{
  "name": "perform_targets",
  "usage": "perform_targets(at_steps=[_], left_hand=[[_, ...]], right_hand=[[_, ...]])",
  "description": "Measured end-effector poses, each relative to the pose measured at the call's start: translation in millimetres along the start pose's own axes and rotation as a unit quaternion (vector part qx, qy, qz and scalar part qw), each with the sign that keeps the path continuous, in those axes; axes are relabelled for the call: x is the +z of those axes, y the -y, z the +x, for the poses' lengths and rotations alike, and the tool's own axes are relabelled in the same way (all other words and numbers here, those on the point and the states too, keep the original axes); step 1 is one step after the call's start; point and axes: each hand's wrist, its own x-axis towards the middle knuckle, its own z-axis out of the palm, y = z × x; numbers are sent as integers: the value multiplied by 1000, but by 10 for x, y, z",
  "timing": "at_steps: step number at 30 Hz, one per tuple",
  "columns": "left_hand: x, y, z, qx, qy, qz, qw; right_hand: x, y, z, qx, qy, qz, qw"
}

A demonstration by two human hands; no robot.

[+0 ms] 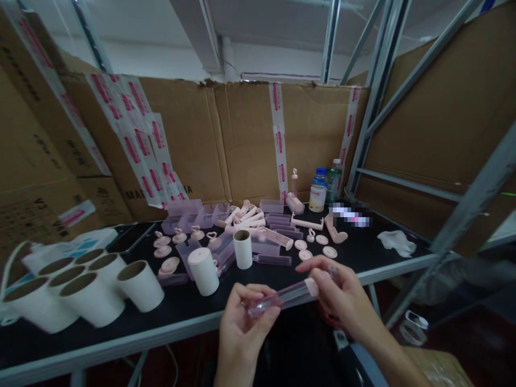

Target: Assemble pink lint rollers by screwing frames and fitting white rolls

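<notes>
Just past the table's front edge, I hold a clear, pink-tinted plastic tube [287,296] at a slant. My left hand [246,325] is closed round its lower left end, thumb along the side. The fingers of my right hand [338,293] pinch the upper right end, where a pale pink piece [312,287] sits. Whether that piece is a cap or a sticker, I cannot tell. Behind my hands lie pale pink round discs [305,255] and a similar clear tube [273,260]. A white cardboard roll [243,250] stands upright close by.
Several open white rolls [92,301] stand at the left, with another white roll [203,273] nearer the middle. Lilac trays [189,219] and pink bar-shaped parts [250,216] are heaped at the back. Bottles [318,192] and a crumpled tissue [397,243] are on the right.
</notes>
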Motion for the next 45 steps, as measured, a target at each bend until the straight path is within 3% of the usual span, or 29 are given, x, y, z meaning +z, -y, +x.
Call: perform_targets(at_steps=[2, 3, 5, 6, 8, 12, 15, 18, 20, 22, 24, 26, 28, 32, 37, 38, 40, 42, 43, 45], left_hand=[[-35, 44, 3, 116, 37, 176, 977], [-43, 57, 4, 188, 53, 280, 940], [-22, 75, 0, 310, 79, 441, 839], [8, 84, -7, 344, 88, 484, 800], [92, 100, -31, 360, 109, 512, 773], [249, 86, -77, 325, 128, 492, 797], [304, 16, -71, 264, 154, 458, 835], [288, -48, -24, 121, 198, 400, 887], [240, -61, 11, 4, 216, 330, 919], [190, -50, 29, -74, 209, 273, 936], [172, -25, 19, -89, 193, 264, 941], [197, -8, -15, -58, 184, 287, 938], [249, -15, -63, -17, 187, 304, 934], [349, -127, -132, 2, 202, 297, 933], [324, -252, -111, -95, 237, 194, 947], [278, -251, -99, -136, 249, 159, 946], [145, -232, -78, -223, 260, 103, 934], [-2, -216, -63, -274, 255, 87, 923], [-63, -216, -53, -270, 244, 95, 927], [-135, -229, -13, -198, 227, 164, 939]], right_hand=[[167, 17, -88, -17, -78, -55, 995], [227, 15, -110, -33, -112, -86, 990], [315, -7, -136, -64, -156, -134, 977], [347, -20, -149, -77, -169, -149, 971], [388, -34, -178, -98, -188, -162, 964], [368, 43, -223, -120, -173, -177, 961], [280, 164, -223, -125, -142, -183, 965], [110, 280, -196, -113, -156, -161, 968], [-34, 340, -177, -103, -225, -124, 961], [-133, 376, -178, -90, -273, -101, 953], [-129, 374, -208, -71, -214, -109, 968], [-23, 327, -259, -52, -104, -132, 984], [116, 253, -309, -45, -41, -143, 988], [259, 151, -340, -70, -46, -162, 983], [189, 251, -319, -110, -5, -163, 980], [134, 289, -326, -104, -21, -145, 984], [-38, 369, -340, -93, -139, -99, 981], [-264, 444, -315, -95, -288, -89, 949], [-377, 471, -267, -102, -324, -112, 934], [-563, 484, -71, -115, -261, -210, 935]])
